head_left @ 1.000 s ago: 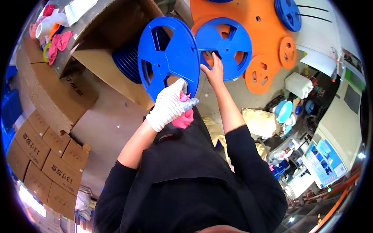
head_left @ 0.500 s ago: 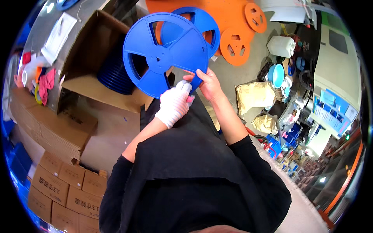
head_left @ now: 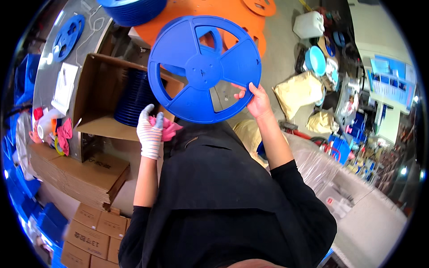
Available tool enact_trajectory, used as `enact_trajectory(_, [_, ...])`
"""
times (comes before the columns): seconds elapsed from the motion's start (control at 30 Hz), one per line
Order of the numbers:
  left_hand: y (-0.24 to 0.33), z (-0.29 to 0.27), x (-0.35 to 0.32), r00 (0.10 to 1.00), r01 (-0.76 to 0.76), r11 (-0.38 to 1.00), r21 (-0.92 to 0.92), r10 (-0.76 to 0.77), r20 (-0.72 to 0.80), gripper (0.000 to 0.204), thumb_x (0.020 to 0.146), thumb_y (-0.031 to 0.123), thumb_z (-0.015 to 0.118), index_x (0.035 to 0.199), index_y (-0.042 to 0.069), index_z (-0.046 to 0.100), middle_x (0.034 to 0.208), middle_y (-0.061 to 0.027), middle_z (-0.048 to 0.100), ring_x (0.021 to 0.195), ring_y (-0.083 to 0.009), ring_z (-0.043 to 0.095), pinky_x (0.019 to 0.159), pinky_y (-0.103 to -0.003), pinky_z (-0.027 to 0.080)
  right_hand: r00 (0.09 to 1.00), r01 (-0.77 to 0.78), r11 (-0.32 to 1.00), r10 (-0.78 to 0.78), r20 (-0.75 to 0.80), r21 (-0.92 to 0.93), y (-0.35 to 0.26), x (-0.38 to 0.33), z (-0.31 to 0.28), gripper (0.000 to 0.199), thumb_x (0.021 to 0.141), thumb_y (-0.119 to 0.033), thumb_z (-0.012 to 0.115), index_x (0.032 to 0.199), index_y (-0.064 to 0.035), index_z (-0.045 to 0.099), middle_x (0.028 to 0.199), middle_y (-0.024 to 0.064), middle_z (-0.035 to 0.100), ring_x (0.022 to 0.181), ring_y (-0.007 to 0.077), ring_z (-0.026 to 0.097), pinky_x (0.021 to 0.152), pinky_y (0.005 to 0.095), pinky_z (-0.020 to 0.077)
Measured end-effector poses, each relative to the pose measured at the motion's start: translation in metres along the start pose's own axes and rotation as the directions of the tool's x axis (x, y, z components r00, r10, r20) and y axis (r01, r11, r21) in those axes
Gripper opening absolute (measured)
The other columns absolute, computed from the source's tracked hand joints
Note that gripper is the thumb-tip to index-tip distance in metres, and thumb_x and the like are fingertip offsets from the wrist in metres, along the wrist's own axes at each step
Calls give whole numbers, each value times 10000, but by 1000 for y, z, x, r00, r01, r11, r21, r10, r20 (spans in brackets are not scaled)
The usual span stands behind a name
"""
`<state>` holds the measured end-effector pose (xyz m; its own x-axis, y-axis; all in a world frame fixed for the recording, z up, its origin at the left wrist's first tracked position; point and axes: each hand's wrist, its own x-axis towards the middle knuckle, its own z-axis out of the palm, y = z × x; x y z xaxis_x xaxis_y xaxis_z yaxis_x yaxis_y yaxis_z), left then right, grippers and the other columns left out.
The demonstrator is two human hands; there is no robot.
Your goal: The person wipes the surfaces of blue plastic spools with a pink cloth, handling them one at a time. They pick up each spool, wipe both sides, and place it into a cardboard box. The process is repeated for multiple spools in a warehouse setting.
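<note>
A large blue plastic reel [head_left: 206,70], with open windows around its hub, is held up in front of me. My right hand [head_left: 258,103] grips its lower right rim, thumb on the near face. In a striped white glove, my left hand [head_left: 149,135] is apart from the reel at its lower left. It holds a pink cloth [head_left: 170,129] against the palm, with thumb and forefinger spread. Beside it, an open cardboard box [head_left: 96,117] contains a row of dark blue reels [head_left: 130,100]. Another blue reel [head_left: 217,39] shows partly through the windows, behind the held one.
Orange reels [head_left: 259,7] lie beyond on an orange surface, with a blue reel stack [head_left: 134,12] alongside. The metal table [head_left: 44,85] at left bears a paper sheet [head_left: 65,87] and a single reel [head_left: 68,38]. Flattened cardboard [head_left: 73,178] lies near left; sacks [head_left: 297,91] and a basin [head_left: 315,60] stand right.
My left hand has come off the reel and moved left and down, toward the box, with the pink cloth. The reel has turned and shifted slightly right in my right hand. The view has shifted.
</note>
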<state>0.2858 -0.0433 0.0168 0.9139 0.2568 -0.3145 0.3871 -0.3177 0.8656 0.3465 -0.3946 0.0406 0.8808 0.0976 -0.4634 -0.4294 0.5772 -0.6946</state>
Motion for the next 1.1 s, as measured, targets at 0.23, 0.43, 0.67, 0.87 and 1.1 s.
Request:
enact_trajectory(0.23, [-6,60,-14,991,-29,949,-313,68,115,411,843,36,667,1229,6,527,1126,-76,586,1018,-143,541,936,-266,428,995,87,987,-79,-62,133,-15,-74,-69,324,946,-181,518,1184,39,498,1119,337,582,695,235,638,742,414,554])
enact_trajectory(0.43, [2,115,-64,955,-19,972,-232,86,282,394,863,30,653,1232,-12,523,1110,-59,584,997,-124,543,907,-250,444,978,178,965,-151,-147,193,-19,-144,-136,375,936,-201,540,1211,48,488,1118,327,588,691,219,637,740,384,557])
enact_trajectory(0.67, [-8,173,-110,903,-14,969,-246,118,413,387,863,40,649,1227,-13,528,1099,-77,597,991,-133,555,899,-263,451,944,303,892,-232,-235,335,-11,-227,-214,309,939,-165,532,1181,26,505,1118,375,561,681,203,642,721,385,558])
enact_trajectory(0.87, [20,204,-144,852,-76,985,-157,146,502,387,862,65,658,1219,-17,534,1104,-72,601,994,-130,557,903,-260,448,910,360,852,-232,-343,381,7,-284,-261,343,943,-218,529,1198,9,498,1161,306,582,681,198,607,718,389,542])
enact_trajectory(1.1, [6,214,-150,835,-55,980,-190,150,530,333,866,32,645,1183,-15,554,1081,-59,606,987,-126,553,903,-255,441,882,421,796,-248,-400,435,25,-307,-298,374,946,-198,530,1236,29,466,1132,335,570,715,216,636,730,386,572])
